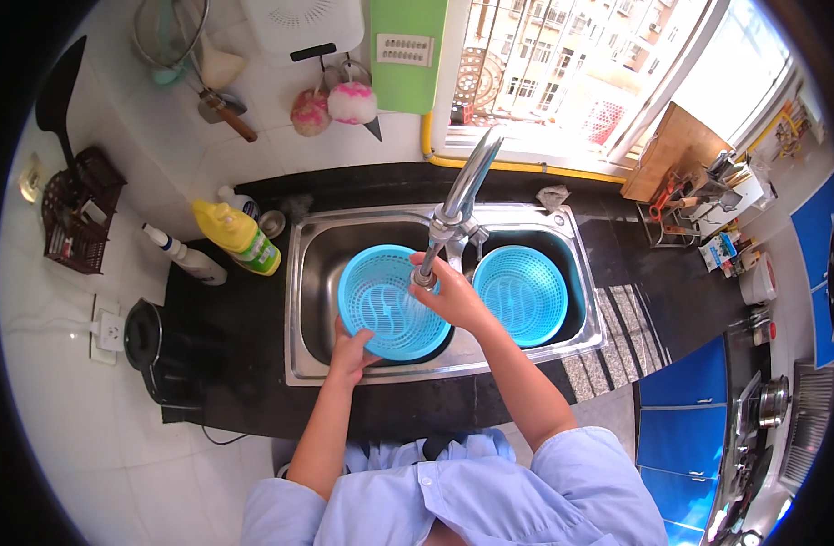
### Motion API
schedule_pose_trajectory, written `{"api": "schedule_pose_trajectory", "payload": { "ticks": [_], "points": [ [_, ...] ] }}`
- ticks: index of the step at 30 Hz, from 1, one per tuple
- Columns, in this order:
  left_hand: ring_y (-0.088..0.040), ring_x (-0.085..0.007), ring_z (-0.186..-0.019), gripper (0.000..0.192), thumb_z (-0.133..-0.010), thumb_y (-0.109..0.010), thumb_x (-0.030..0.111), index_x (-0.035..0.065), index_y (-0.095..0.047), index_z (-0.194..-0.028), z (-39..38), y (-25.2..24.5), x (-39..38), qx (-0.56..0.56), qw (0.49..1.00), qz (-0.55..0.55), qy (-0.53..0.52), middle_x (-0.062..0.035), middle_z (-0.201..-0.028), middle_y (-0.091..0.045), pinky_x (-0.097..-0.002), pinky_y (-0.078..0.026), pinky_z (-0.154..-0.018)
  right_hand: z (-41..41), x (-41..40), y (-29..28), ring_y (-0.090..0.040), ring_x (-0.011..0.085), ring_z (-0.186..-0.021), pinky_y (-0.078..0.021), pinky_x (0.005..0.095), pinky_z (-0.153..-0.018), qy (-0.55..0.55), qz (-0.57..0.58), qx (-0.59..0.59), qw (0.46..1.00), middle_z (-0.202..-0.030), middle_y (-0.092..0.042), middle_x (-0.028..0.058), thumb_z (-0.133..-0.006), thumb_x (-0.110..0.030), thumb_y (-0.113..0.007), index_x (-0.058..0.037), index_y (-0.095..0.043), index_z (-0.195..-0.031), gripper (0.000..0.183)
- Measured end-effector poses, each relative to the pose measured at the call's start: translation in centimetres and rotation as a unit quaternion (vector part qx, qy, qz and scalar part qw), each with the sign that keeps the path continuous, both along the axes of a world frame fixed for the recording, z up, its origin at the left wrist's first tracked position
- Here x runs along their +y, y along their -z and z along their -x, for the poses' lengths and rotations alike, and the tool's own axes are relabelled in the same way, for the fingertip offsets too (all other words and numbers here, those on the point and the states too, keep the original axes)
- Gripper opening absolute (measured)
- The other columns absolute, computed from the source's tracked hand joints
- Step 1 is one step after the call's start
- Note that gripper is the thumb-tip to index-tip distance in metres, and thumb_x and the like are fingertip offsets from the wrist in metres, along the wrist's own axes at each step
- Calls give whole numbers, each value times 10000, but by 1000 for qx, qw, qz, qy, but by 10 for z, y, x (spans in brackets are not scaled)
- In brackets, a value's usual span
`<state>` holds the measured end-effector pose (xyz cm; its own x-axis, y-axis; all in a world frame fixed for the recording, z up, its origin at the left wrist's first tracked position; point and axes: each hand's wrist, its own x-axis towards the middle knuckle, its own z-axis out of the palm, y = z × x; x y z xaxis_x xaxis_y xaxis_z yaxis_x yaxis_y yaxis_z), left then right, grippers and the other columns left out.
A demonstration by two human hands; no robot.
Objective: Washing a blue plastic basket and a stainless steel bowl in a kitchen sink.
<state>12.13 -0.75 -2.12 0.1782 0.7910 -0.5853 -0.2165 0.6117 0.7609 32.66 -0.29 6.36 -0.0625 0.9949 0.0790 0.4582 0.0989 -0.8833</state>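
A blue plastic colander (390, 300) is held over the left bowl of a steel double sink (315, 273). My left hand (352, 351) grips its near rim, thumb on the wall, fingers partly hidden beneath. My right hand (448, 290) holds the spray head (424, 276) of the chrome faucet (468, 177) between thumb and fingers. Water sprays from it into the colander. In the right sink bowl sits a second blue plastic colander (521, 296), touched by neither hand.
Left of the sink stand a yellow detergent bottle (239, 235), a white spray bottle (185, 256) and a black pitcher (161, 355). A crumpled cloth (552, 197) lies behind the right bowl. On the right counter are a utensil rack (669, 228) and a wooden cutting board (676, 150).
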Motion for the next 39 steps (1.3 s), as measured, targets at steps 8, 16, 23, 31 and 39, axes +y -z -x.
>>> {"api": "schedule_pose_trajectory", "payload": {
  "ticks": [8,16,23,31,39],
  "points": [
    [-576,-259,-887,477,-697,-491,-40,106,-425,-1146,-19,54,23,-122,988,82,-39,-102,-1061,-529,-403,-519,-713,38,40,33,-576,190,-809,-455,307,-736,4,-62,155,986,-880,-575,91,-776,-112,-655,-44,-522,-1076,335],
    [-569,-250,-923,348,-738,-506,29,68,-488,-1084,9,64,42,-112,990,70,-59,-95,-1011,-555,-405,-506,-740,13,20,20,-579,256,-871,-459,349,-731,7,-63,-58,996,-902,-586,109,-787,-153,-640,-43,-504,-1024,295],
    [-478,-258,-1086,705,-686,-436,-84,141,-287,-1338,-44,12,32,35,997,-70,-13,-103,-1209,-444,-432,-432,-874,8,18,26,-587,184,-862,-460,344,-772,-10,-4,109,994,-885,-598,84,-815,-209,-631,-75,-516,-1059,301],
    [-309,-290,-1276,789,-648,-446,-131,134,-261,-1368,-10,8,29,321,817,-479,3,-146,-1378,-311,-322,-293,-1018,-22,-8,7,-588,242,-816,-461,327,-692,42,-102,-160,981,-923,-591,93,-799,-202,-630,-82,-531,-1000,255],
    [-305,-302,-1271,774,-678,-568,-97,182,-297,-1348,36,-12,29,469,674,-570,14,-100,-1390,-297,-363,-365,-978,-19,-13,9,-566,271,-916,-450,341,-778,29,-47,-129,990,-1021,-571,119,-807,-202,-631,-65,-494,-1089,342]
  ]
}}
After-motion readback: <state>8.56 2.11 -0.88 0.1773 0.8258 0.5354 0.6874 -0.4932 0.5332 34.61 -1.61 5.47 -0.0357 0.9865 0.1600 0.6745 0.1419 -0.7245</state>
